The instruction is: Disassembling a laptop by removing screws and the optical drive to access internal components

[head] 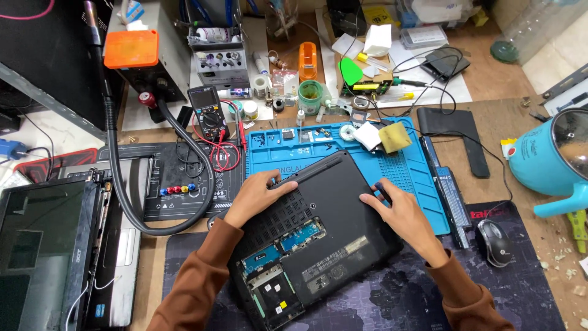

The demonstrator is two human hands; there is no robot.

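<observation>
— Pressing down on the laptop (318, 227) with both my hands, that's me right now. It lies upside down, black bottom facing up, partly on the blue repair mat (416, 178) and partly on the dark desk pad (404, 294).

— What are your hands doing?

— My left hand (257, 195) lies flat on the far left corner, fingers spread out, curling a little over the edge. My right hand (395, 208) rests on the right edge, fingers bent down onto the side. Neither one holds a tool.

— How much is done?

— Near my left wrist a small cover is off. I can see blue and green boards inside that hole. The big bottom cover is not off yet. I can't tell if its screws are out.

— What else is close?

— A black mouse (495, 242) sits right of my right arm. A long black battery (450, 190) lies just past my right hand. A multimeter (208, 113) stands beyond my left hand, and an opened laptop (55, 245) is far to the left.
</observation>
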